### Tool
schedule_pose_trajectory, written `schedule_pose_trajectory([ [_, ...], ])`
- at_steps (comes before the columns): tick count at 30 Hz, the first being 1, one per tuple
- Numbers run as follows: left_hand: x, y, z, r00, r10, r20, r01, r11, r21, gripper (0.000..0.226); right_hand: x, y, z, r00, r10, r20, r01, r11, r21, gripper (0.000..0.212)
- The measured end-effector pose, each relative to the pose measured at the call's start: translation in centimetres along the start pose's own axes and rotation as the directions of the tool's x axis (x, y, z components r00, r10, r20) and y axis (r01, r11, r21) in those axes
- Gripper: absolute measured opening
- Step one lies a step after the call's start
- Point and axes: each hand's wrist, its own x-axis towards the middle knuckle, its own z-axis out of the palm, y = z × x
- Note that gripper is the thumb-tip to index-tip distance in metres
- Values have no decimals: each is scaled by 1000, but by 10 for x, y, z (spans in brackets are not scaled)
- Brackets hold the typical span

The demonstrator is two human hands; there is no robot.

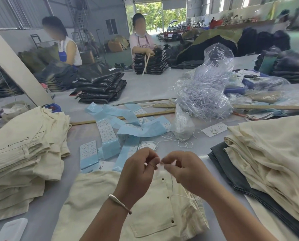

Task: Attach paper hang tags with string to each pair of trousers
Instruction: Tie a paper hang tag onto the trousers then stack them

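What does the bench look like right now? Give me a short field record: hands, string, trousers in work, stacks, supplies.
left hand: raised over the trousers, fingers pinching the string
right hand: fingers pinching the string, tips meeting the left's
string: white, runs down from the hands to the waistband
trousers in work: cream pair, flat under the hands, studs showing
left stack: folded cream trousers
right stack: cream trousers on a dark pair
label strips: blue-backed, loose behind the hands
bag of fasteners: clear plastic, behind the strips
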Motion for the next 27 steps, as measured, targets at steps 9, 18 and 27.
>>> schedule_pose_trajectory([
  [9, 20, 16, 28, 991, 133, -27, -132, 991, 29, 9, -2, 1, -25, 988, 155, 26, -137, 768, 626, 27],
  [18, 15, 0, 55, 997, 40, 64, -41, 999, 17, 11, -2, 45, -33, 906, 423, 15, -349, 726, 593, 5],
  [27, -20, -51, 85, 649, -365, 668, 254, 931, 262, 15, -5, 67, -64, 663, -147, -734, -255, 878, -406, 6],
])
